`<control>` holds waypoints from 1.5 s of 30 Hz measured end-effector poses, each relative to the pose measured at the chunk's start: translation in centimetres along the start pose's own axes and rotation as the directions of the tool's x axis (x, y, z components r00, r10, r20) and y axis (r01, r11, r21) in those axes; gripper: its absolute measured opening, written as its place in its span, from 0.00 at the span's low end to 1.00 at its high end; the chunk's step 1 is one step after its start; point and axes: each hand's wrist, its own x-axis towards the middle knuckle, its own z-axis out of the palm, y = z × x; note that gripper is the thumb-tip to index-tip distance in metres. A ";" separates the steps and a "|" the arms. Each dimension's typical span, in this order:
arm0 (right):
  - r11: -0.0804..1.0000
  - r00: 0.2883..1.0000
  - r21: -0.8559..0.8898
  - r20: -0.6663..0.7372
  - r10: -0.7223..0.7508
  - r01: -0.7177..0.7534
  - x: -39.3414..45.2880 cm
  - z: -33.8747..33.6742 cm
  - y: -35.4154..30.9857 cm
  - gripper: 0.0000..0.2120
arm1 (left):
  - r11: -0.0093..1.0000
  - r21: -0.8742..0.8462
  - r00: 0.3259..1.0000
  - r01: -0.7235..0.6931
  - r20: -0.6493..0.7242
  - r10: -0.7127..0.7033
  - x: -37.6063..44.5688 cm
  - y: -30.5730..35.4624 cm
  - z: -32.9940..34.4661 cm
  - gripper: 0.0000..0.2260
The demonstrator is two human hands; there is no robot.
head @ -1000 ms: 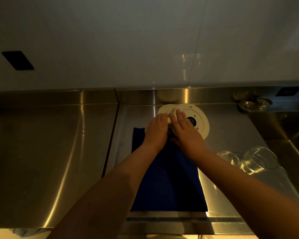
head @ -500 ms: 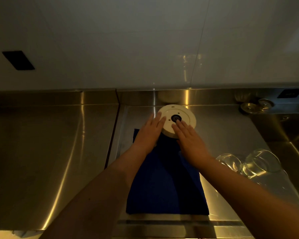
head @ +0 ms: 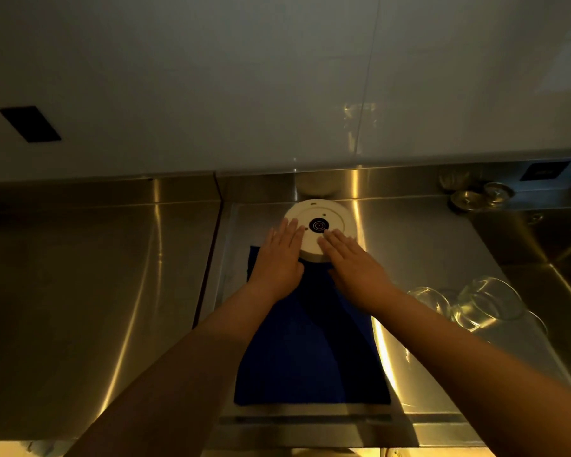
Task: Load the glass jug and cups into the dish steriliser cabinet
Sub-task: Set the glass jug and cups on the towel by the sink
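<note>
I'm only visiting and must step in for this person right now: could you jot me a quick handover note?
Left hand: open, fingers flat on the cream round base.
Right hand: open, fingertips on the same base.
The base sits at the far end of the blue cloth.
Glass jug and a glass cup lie on the steel counter to the right, untouched.
Done: nothing loaded. Left: jug and cups into the steriliser, which is out of view.
</note>
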 end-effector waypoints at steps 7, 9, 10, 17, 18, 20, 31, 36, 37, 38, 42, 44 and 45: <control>0.998 0.999 0.044 0.005 -0.044 0.044 -3.3 -1.1 3.0 0.31 | 0.997 -0.009 0.996 -0.080 -0.024 0.080 -0.7 4.7 0.5 0.28; 0.997 0.999 0.057 0.004 -0.048 0.048 -4.7 -1.4 4.4 0.32 | 0.993 -0.022 0.993 -0.119 -0.012 0.119 -0.4 6.8 0.6 0.29; 0.997 0.999 0.061 0.004 -0.045 0.044 -5.4 -1.6 5.1 0.33 | 0.991 -0.031 0.991 -0.133 -0.006 0.132 -0.3 7.9 0.7 0.29; 0.999 0.999 0.030 0.036 -0.017 0.016 -10.0 -2.4 11.4 0.34 | 0.981 0.000 0.980 -0.193 0.046 0.193 0.7 15.5 2.0 0.29; 0.999 0.999 0.033 0.049 -0.015 0.013 -10.6 -2.5 12.3 0.34 | 0.980 0.004 0.978 -0.197 0.062 0.197 0.8 16.4 2.4 0.29; 0.999 0.997 0.039 0.073 -0.024 0.021 -11.6 -2.6 14.1 0.33 | 0.980 -0.030 0.975 -0.196 0.104 0.198 1.0 18.1 3.1 0.29; 0.999 0.992 0.053 0.123 -0.011 0.005 -16.2 -2.0 21.6 0.31 | 0.964 -0.042 0.928 -0.264 0.261 0.266 3.3 25.5 6.7 0.30; 0.987 0.988 0.147 0.153 0.038 -0.061 -18.0 -1.6 22.8 0.33 | 0.959 0.008 0.912 -0.283 0.311 0.266 3.7 27.4 8.2 0.30; 0.987 0.988 0.152 0.151 0.033 -0.056 -18.2 -1.6 23.0 0.35 | 0.959 0.002 0.912 -0.282 0.312 0.267 3.7 27.6 8.3 0.30; 0.986 0.988 0.161 0.150 0.027 -0.051 -18.3 -1.6 23.2 0.37 | 0.960 -0.005 0.912 -0.281 0.311 0.268 3.7 27.8 8.3 0.30; 0.980 0.987 0.197 0.159 -0.007 -0.025 -18.9 -1.8 23.8 0.42 | 0.967 -0.040 0.913 -0.251 0.323 0.251 3.7 28.8 8.1 0.32; 0.976 0.989 0.216 0.150 -0.003 -0.030 -19.0 -1.8 23.9 0.43 | 0.971 -0.062 0.912 -0.231 0.335 0.238 3.8 29.1 7.8 0.33; 0.973 0.990 0.228 0.139 0.006 -0.038 -19.0 -1.8 23.9 0.42 | 0.972 -0.069 0.912 -0.224 0.337 0.234 3.9 29.4 7.7 0.33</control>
